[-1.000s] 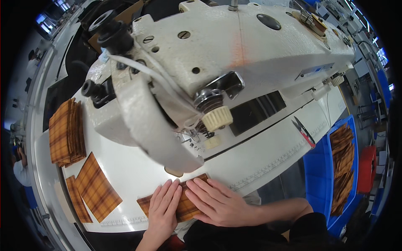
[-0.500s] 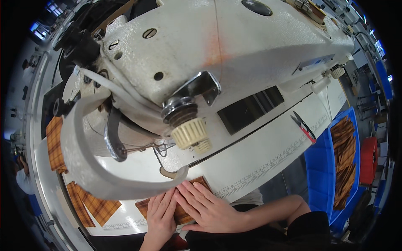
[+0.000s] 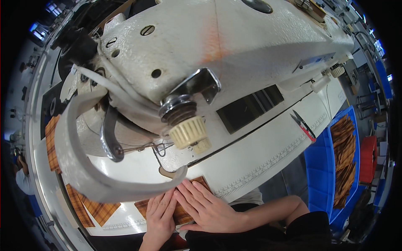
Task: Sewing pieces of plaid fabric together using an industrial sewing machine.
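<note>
A brown plaid fabric piece (image 3: pixel 202 183) lies at the front edge of the sewing machine table, partly covered by both hands. My left hand (image 3: pixel 160 211) rests flat on it with fingers stretched forward, their tips beside the machine's curved pale guard (image 3: pixel 104 190). Over the same cloth my right hand (image 3: pixel 207 209) is spread flat, its fingertips close to those of the left. The sewing machine (image 3: pixel 176 54) fills the view above, with a cream tension knob (image 3: pixel 187 133) in front. Its needle and presser foot are hidden behind the guard.
More plaid pieces (image 3: pixel 101 210) lie on the table at the left. Thread snips (image 3: pixel 304 126) rest on the right of the table, beside the printed ruler (image 3: pixel 268 161). A blue bin (image 3: pixel 318 175) at the right holds folded plaid fabric (image 3: pixel 344 163). Another person (image 3: pixel 24 178) is at far left.
The machine head appears shifted very slightly left in the view. Both hands stay flat on the fabric in nearly the same place.
</note>
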Motion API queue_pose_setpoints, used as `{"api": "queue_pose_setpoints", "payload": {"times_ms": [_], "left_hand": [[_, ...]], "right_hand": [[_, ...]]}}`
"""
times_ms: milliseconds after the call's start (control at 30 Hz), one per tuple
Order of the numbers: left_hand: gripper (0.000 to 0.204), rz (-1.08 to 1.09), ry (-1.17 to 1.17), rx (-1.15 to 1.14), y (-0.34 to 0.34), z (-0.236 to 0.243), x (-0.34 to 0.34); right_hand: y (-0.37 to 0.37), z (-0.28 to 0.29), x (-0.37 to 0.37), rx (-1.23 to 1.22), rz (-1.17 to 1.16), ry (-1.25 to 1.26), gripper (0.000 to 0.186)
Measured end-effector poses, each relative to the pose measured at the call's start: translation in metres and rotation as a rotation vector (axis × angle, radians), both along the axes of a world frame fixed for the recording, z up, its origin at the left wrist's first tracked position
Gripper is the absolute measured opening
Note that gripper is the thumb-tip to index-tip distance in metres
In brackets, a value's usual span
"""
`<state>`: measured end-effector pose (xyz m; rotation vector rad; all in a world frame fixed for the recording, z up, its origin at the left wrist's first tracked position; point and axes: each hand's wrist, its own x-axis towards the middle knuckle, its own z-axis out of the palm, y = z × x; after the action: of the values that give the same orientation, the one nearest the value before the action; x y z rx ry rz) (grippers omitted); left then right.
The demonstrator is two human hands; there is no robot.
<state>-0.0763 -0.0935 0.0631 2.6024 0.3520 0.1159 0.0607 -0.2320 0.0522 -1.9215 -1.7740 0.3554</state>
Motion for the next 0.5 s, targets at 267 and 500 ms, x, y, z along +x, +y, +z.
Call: {"api": "queue_pose_setpoints", "payload": {"times_ms": [267, 500], "left_hand": [[0.052, -0.014, 0.027, 0.004, -0.002, 0.005, 0.001], [0.053, 0.01, 0.181, 0.112, 0.01, 0.014, -0.026]], "right_hand": [[-0.011, 0.0, 0.005, -0.046, -0.008, -0.084, 0.092], [-0.029, 0.003, 0.043, -0.045, 0.083, -0.058, 0.087]]}}
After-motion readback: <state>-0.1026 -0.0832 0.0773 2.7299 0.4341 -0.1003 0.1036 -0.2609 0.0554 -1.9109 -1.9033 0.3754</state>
